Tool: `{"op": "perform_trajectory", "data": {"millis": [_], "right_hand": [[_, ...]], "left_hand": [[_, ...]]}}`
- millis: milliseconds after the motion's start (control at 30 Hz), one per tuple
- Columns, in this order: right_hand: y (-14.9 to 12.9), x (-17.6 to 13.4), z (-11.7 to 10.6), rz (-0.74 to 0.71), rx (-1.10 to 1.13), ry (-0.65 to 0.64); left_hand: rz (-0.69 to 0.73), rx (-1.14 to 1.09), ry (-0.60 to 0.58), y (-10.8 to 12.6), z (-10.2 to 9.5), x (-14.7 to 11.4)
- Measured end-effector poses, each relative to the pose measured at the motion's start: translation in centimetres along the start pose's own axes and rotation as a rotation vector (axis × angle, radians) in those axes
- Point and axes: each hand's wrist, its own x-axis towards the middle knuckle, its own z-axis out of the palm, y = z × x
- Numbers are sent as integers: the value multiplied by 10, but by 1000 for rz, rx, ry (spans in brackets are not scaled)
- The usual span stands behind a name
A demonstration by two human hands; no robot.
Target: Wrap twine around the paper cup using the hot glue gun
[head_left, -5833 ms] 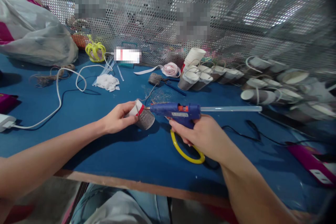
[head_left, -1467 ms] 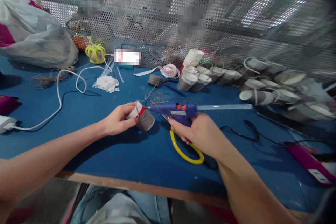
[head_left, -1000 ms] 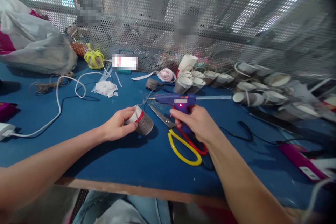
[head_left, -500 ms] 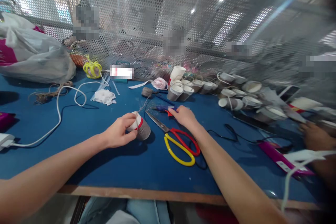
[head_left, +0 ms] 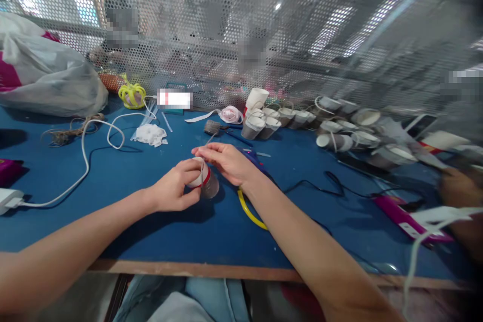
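Observation:
My left hand (head_left: 174, 186) is closed around a small paper cup (head_left: 211, 188) with a red band, which lies tilted on its side just over the blue table (head_left: 181, 241). A strand of twine crosses the cup and leads back to a small grey-brown twine ball (head_left: 212, 127). My right hand (head_left: 230, 163) pinches the twine at the cup's upper edge, its fingers pressed together. Behind that hand the blue glue gun (head_left: 252, 157) shows in part. Beneath my right forearm, one yellow handle of the scissors (head_left: 249, 211) is visible; their blades are hidden.
Several grey-and-white cups with twine handles (head_left: 254, 123) stand behind. A white cable (head_left: 85, 161), white scraps (head_left: 150, 134) and a plastic bag (head_left: 49, 75) are at left. At right are a black cord (head_left: 302, 185), a purple box (head_left: 400, 216) and another person's hand (head_left: 458, 186).
My right hand has let go of the blue glue gun and moved left to the twine at the cup. The scissors are now mostly covered. My left hand keeps its hold on the cup.

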Motion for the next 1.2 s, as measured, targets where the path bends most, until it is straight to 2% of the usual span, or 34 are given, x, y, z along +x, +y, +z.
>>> {"op": "perform_trajectory", "data": {"millis": [100,233,333,500,633,1200], "right_hand": [[-7,-11,-9,-62,88,71],[-14,-23,-21,-140,146,212],[-11,-25,-24,-169,159,291],[-1,-22,-24,-143,143,331],[3,-21,-23,-109,103,343],[10,-23,-17,-61,-50,264]], "left_hand": [[-116,-111,-3,-2,-1,-1],[-334,-366,19,-5,0,-2],[-416,-517,18,-6,2,-3],[-382,-612,-3,-3,2,-4],[-334,-589,3,-2,1,-4],[-121,-513,73,7,-2,-4]]}}
